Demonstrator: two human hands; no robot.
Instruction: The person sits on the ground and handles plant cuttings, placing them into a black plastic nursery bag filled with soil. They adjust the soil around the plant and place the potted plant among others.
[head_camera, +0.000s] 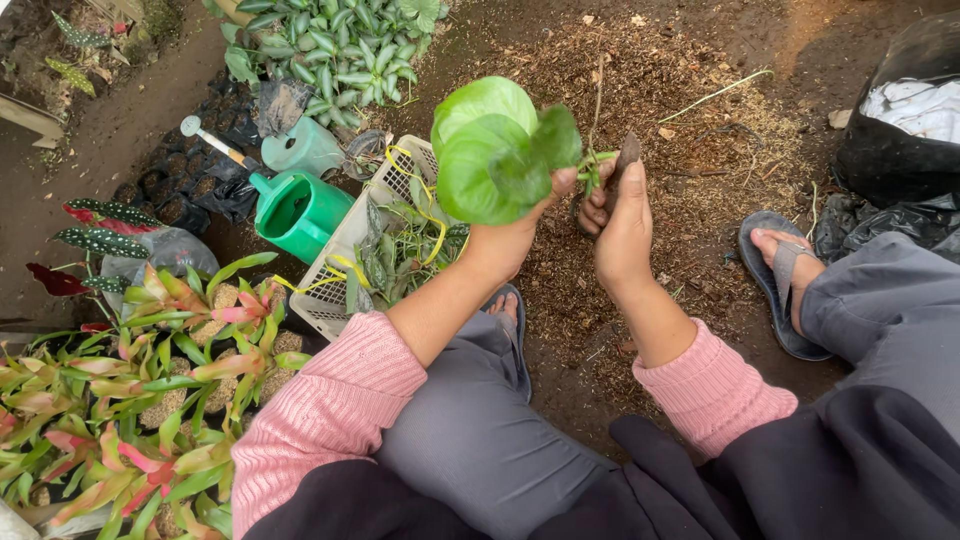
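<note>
My left hand grips the stem of a small plant with broad round green leaves, held up over the soil. My right hand is closed beside it, holding a dark narrow tool or stick near the plant's stem and roots. Both hands touch at the plant's base. Pink knitted sleeves cover my forearms. What lies under the roots is hidden by my fingers.
A white plastic basket with cuttings and yellow string sits left of my hands, next to a green watering can. Red-green potted plants crowd the lower left. Loose brown mulch covers the ground; black bags stand right.
</note>
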